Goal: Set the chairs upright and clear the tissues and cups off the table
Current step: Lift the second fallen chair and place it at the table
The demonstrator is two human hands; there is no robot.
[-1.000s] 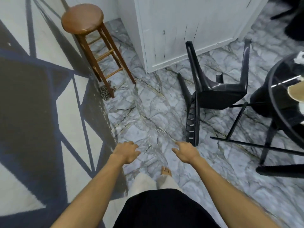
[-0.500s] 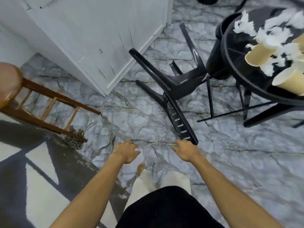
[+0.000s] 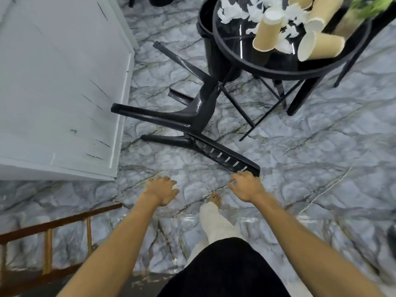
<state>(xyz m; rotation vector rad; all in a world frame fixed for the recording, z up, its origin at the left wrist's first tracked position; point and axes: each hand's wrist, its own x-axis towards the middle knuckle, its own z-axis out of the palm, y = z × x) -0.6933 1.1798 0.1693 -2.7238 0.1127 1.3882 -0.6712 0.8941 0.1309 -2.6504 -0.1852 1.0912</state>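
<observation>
The black chair (image 3: 199,116) lies on its side on the floor, its seat against the worktop's (image 3: 235,61) thin legs. Swung up carelessly, it could jolt the cups (image 3: 267,33) and tissues (image 3: 231,11) off. Both hands are empty, fingers loosely spread. The right hand (image 3: 246,186) is now at the backrest's tip, closer than before, with the left hand (image 3: 160,190) well aside.

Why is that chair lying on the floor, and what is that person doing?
A black chair is tipped over on the marble floor beside the round table. A person stands over it with both arms stretched out: the right hand, open, is by the top of the backrest, and the left hand is open over bare floor. Neither grips anything yet. Paper cups and crumpled tissues lie on the table, not cleared.
</observation>
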